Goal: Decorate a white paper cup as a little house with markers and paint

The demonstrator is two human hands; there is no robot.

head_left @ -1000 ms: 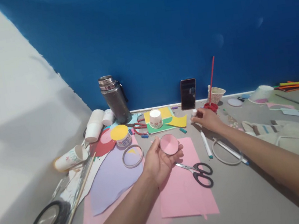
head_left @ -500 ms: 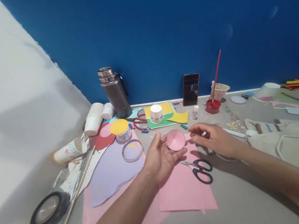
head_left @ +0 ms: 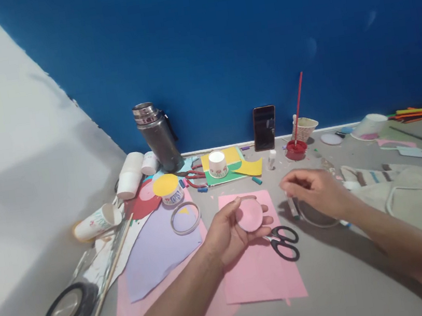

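Observation:
A round pink paper disc [head_left: 249,214] with a pale rim rests in my left hand [head_left: 225,234], whose palm faces up with the thumb and fingers around its edge. Whether a cup base sits under the disc is hidden. My right hand [head_left: 313,190] hovers to the right, thumb and fingertips pinched together; anything between them is too small to make out. A whitish marker-like stick with a green end [head_left: 293,207] lies just below those fingertips. Black-handled scissors [head_left: 283,243] lie on the pink paper sheet [head_left: 262,281], their blades partly behind my left fingers.
A yellow-topped cup [head_left: 168,189], a tape ring [head_left: 185,218] and lilac paper [head_left: 158,259] are on the left. Behind stand a steel flask [head_left: 159,139], a small white cup [head_left: 217,164], a glue stick [head_left: 271,160], a phone [head_left: 265,128] and a red pot [head_left: 296,150].
My left hand has come slightly nearer with the pink disc, its fingers now spread behind it. My right hand has moved right, away from the disc, and its fingers have drawn together.

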